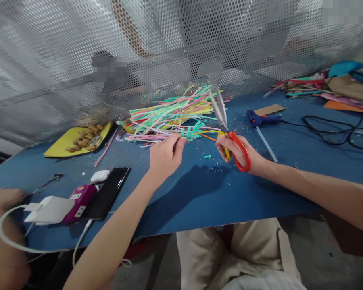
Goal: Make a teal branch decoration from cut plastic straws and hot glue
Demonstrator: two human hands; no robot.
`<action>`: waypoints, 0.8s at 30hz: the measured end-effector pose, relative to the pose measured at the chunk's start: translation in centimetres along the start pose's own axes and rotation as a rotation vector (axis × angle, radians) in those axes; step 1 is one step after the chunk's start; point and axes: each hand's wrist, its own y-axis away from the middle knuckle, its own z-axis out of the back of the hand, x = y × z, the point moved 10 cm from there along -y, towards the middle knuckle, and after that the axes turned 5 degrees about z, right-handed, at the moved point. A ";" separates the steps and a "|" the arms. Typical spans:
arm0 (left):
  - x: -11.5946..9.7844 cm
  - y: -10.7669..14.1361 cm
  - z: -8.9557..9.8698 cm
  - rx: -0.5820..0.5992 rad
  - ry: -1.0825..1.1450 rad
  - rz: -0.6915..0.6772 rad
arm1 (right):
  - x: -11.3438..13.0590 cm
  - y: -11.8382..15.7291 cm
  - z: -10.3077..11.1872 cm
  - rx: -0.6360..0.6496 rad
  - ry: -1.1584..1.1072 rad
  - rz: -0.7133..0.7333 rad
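Observation:
My left hand [167, 156] pinches a teal pipe-cleaner piece [193, 130] with several short branches between thumb and forefinger. In my right hand [234, 151] is a pair of scissors [220, 110] with red and yellow handles. Their blades point up and away, slightly apart, to the right of the teal piece. A loose heap of pastel pipe cleaners [169, 110] lies just beyond both hands. On the blue table [181, 201] between the hands, a short teal scrap [207, 157] lies near tiny trimmings.
A blue glue gun [261, 119] with a clear glue stick and black cord lies right. At left are a yellow tray [59, 145] of brown lumps, a phone [110, 193], a white earbud case [100, 176] and a purple power strip [80, 201]. Another person's arm [3, 229] rests far left.

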 end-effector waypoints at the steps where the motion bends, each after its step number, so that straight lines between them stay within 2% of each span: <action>1: 0.0 0.0 -0.5 0.047 -0.005 0.008 | 0.2 -0.2 0.4 -0.031 0.008 0.027; 4: 0.1 0.1 -1.6 0.146 -0.028 0.019 | 1.1 -0.6 1.7 -0.115 0.076 0.126; 7: -0.1 0.4 -2.4 0.184 -0.053 0.010 | 1.4 -0.7 2.1 -0.122 0.091 0.174; 11: -0.6 0.8 -3.3 0.226 -0.044 0.003 | 0.4 -0.6 1.2 -0.075 0.008 0.144; 16: -1.5 1.2 -4.1 0.278 -0.045 -0.031 | -0.7 -0.4 0.5 -0.092 -0.105 0.093; 24: -1.2 1.3 -4.6 0.290 -0.057 -0.022 | -0.4 -0.6 1.1 -0.167 -0.141 0.051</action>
